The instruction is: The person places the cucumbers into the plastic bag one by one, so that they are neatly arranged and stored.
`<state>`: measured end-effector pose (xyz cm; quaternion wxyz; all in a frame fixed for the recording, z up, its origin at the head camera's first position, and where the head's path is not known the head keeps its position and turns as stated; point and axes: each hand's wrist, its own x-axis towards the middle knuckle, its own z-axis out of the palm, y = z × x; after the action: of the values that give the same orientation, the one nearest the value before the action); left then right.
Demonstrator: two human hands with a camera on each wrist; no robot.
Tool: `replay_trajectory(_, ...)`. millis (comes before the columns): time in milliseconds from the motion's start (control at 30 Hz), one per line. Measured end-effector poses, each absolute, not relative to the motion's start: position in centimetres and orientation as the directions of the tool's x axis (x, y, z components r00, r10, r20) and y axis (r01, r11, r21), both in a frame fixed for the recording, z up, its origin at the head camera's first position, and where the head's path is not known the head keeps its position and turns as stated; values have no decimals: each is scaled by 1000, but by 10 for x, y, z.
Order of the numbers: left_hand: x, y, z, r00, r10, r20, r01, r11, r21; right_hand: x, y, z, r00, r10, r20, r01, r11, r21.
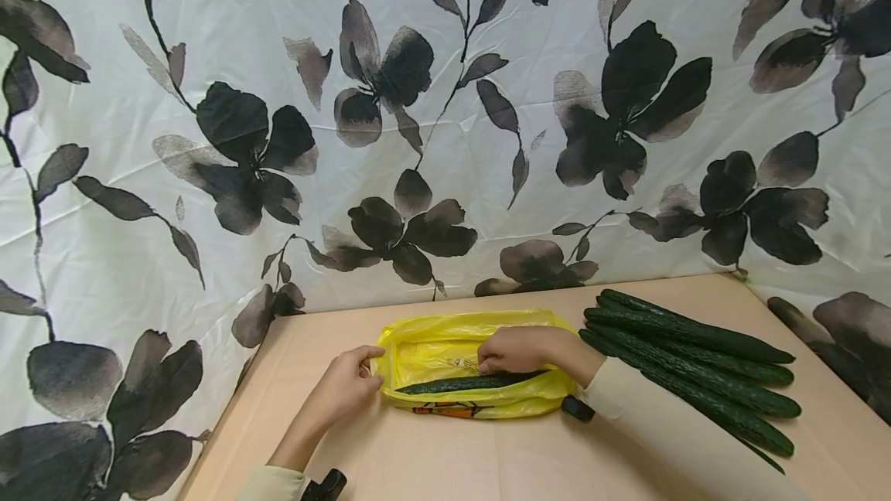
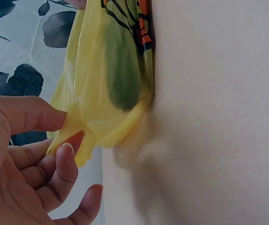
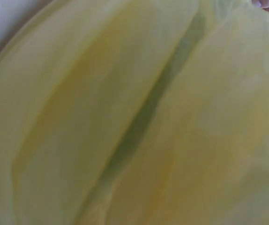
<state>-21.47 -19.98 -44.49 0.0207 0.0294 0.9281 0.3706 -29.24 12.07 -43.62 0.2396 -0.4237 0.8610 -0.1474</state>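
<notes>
A yellow plastic bag (image 1: 425, 328) lies on its side with its mouth spread open, orange and black print on its front. Inside is a long dark green cucumber (image 1: 445, 386); in the left wrist view one end of the cucumber (image 2: 123, 77) shows through the plastic. My left hand (image 1: 351, 385) pinches the bag's left edge between thumb and fingers. The right hand (image 1: 525, 349) reaches into the mouth, fingers bent downward close above the cucumber; I cannot tell whether they grip it. Yellow plastic fills most of the right wrist view.
Several cucumbers (image 1: 696, 362) lie side by side to the right, partly behind my right sleeve (image 1: 668, 431). All this is on a pale tan tabletop (image 1: 445, 462). A white cloth with dark flowers (image 1: 431, 161) hangs behind the table.
</notes>
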Motion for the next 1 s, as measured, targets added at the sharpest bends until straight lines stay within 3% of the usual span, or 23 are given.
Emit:
replay_trajectory(467,-211,-200,-443,-998,67,-19,35,717,697,-290,133,-433,-532,-820,-211,-659,557,-506)
replay_trajectory(1000,-211,-203,-445,-995,99,12,78,691,719,-276,181,-407,-553,-830,-78,-658,492,-570)
